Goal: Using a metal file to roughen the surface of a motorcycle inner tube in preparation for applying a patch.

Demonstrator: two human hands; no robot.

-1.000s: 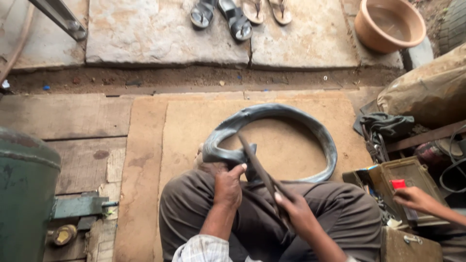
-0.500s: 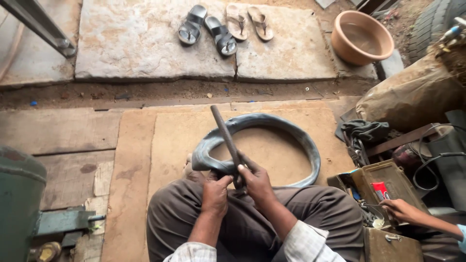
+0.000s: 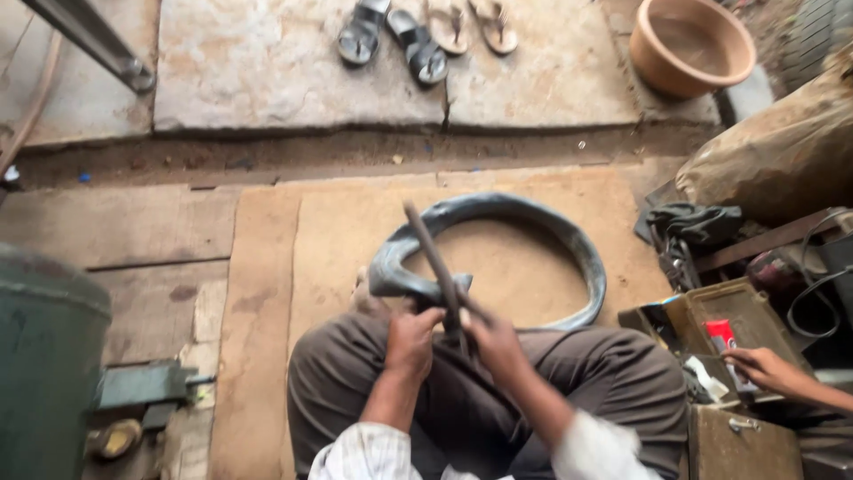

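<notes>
Green-painted metal drum [image 3: 44, 356] at far left on the plank floor [image 3: 133, 231], with a small grey clamp-like fixture [image 3: 147, 391] just beside it.

Centre: person sits cross-legged in brown trousers [image 3: 355, 391] on a tan wooden board [image 3: 346, 231]. Limp dark grey rubber inner tube [image 3: 533, 222] lies in a loop on the board right in front of the knees; its near-left part is folded and bunched up against the hands. Left hand [image 3: 413, 342] is clenched at the base of a long, thin, dark rusty metal rod [image 3: 431, 258], touching the bunched rubber. Right hand [image 3: 493, 342] is closed just beside it, lower on the same rod or on the rubber fold; can't tell which. Rod stands tilted up and away to the left, across the tube loop.

Judgement: step in hand looks like working the rod against the folded tube section, both hands bracing. Next move would call for a firm two-hand grip and the fold kept pinned so the rod doesn't slip off the rubber.

Top: two pairs of sandals [image 3: 418, 36] on stone slabs, terracotta-coloured round basin [image 3: 691, 44] further right.

Right: open olive metal toolbox [image 3: 711, 320] with a small red packet [image 3: 721, 336] inside; another person's hand [image 3: 764, 369] reaches into it, well apart from the tube.
</notes>
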